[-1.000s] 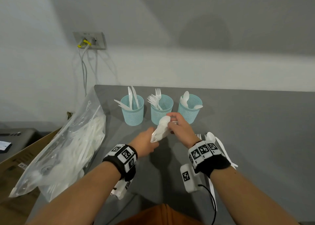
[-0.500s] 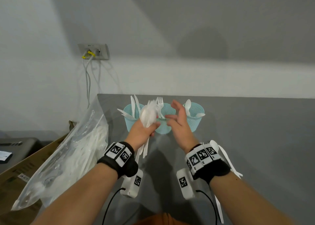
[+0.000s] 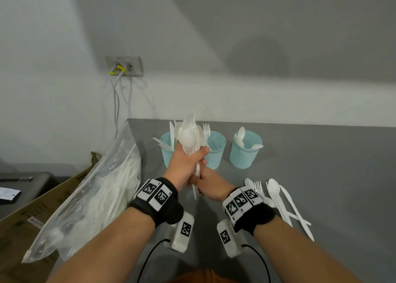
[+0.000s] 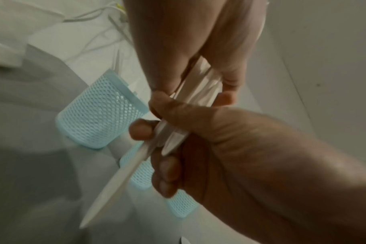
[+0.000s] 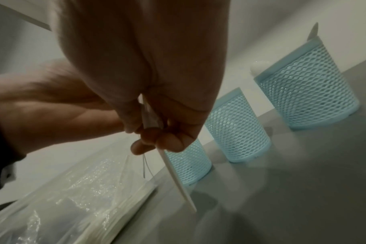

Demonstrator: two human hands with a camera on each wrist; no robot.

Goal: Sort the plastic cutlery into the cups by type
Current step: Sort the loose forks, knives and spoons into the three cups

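- The left hand point(image 3: 184, 164) is gripping a bundle of white plastic cutlery point(image 3: 189, 136) upright, fingers and thumb curling round the handles, spoon bowls fanning out above the fist.
- The right hand point(image 3: 206, 185) is sitting just below and touching the left one, its fingers pinching the lower ends of the same handles; one long handle point(image 5: 178, 180) is sticking out downward past the fingers toward the table.
- In the left wrist view the right hand's thumb and fingers point(image 4: 171, 109) are closing on the white handles right under the left palm.
- The bundle is hanging above the grey table point(image 3: 321, 164), in front of the left and middle cups.
- Three pale blue mesh cups are standing in a row toward the far edge of the table: the left cup point(image 3: 166, 152) is holding knives, the middle cup point(image 3: 217, 152) is holding forks, and the right cup point(image 3: 245, 154) is holding spoons.
- The left cup is partly hiding behind the raised bundle and the left hand.
- Loose cutlery point(image 3: 278, 199), spoons, a fork and knives, is lying flat on the table to the right of the right wrist, nearer than the cups.
- A clear plastic bag point(image 3: 92, 197) full of white cutlery is leaning at the left edge of the table, resting against a cardboard box point(image 3: 25, 218).
- Cables are running down the wall from a socket plate point(image 3: 124, 65) at far left.
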